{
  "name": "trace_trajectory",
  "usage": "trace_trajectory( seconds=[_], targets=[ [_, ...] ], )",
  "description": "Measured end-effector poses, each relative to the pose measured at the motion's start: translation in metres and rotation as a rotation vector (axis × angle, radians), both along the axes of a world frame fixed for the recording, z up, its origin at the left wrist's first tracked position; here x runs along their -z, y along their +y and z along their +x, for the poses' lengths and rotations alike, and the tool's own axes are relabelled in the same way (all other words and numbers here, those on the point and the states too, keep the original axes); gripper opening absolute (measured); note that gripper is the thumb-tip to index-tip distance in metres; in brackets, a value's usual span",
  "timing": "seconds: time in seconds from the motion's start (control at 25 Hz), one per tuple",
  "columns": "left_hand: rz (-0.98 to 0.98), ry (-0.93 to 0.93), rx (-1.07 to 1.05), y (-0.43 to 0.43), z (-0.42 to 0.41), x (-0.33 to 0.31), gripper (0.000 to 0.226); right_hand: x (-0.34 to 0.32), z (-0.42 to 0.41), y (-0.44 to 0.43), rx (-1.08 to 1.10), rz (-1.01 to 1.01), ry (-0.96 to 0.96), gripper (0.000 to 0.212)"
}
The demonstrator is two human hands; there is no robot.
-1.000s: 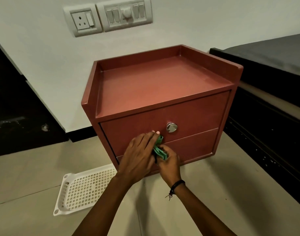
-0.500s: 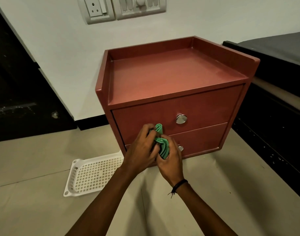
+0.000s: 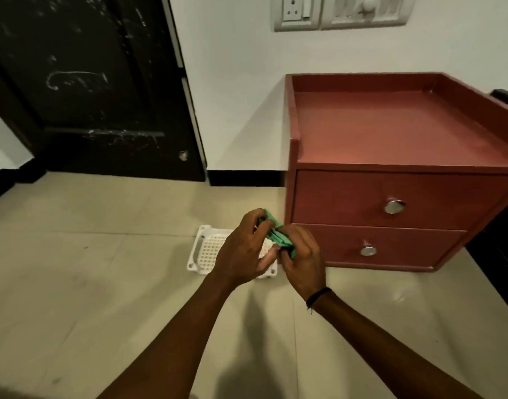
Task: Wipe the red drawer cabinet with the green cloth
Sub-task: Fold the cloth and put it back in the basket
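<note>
Both hands, left hand [image 3: 241, 251] and right hand [image 3: 303, 254], grip the bunched green cloth [image 3: 278, 236]; looks soft and floppy, so wad it into the palm.

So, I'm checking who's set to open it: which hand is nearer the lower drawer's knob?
Right. The right hand is just left of the lower drawer knob, overlapping the cabinet's front corner; the left hand is farther left, over the white basket.

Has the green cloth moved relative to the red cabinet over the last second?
Yes. The green cloth, earlier in front of the drawer fronts, is now off the red cabinet's left front corner, above the white basket.
</note>
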State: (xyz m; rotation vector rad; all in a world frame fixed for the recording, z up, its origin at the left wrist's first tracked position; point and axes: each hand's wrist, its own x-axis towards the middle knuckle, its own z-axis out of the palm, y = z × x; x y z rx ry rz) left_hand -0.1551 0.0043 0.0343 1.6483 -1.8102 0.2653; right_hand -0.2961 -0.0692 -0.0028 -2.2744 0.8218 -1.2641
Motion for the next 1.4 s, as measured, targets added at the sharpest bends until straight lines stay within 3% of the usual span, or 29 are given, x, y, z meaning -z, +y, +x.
trace_trajectory(
  seconds=[0.12,0.36,0.52,0.64,0.84,1.0,1.16,1.4],
  targets=[
    [0.135,0.028,-0.114,0.019,0.022,0.007,0.033,0.002,0.025,-0.002,-0.085,-0.039,0.207,0.041],
    [0.248,-0.191,-0.292,0.023,0.073,0.034,0.03,0.035,0.072,-0.005,0.004,-0.202,0.424,0.041],
    [0.458,-0.097,-0.41,0.031,0.098,0.05,0.06,0.076,0.104,-0.027,-0.063,-0.158,0.47,0.039],
    [0.498,-0.064,-0.53,0.051,0.125,0.061,0.072,0.106,0.126,-0.05,-0.046,-0.111,0.584,0.032],
    [0.5,-0.172,-0.543,0.076,0.154,0.085,0.074,0.15,0.154,-0.051,-0.059,-0.181,0.796,0.034],
    [0.441,-0.123,-0.574,0.071,0.154,0.084,0.08,0.176,0.16,-0.041,-0.098,-0.101,0.872,0.03],
    [0.443,-0.131,-0.542,0.061,0.149,0.086,0.078,0.176,0.167,-0.047,-0.173,0.042,0.9,0.025],
    [0.535,-0.133,-0.474,0.054,0.141,0.094,0.074,0.173,0.158,-0.039,-0.223,0.025,0.905,0.032]
  ],
)
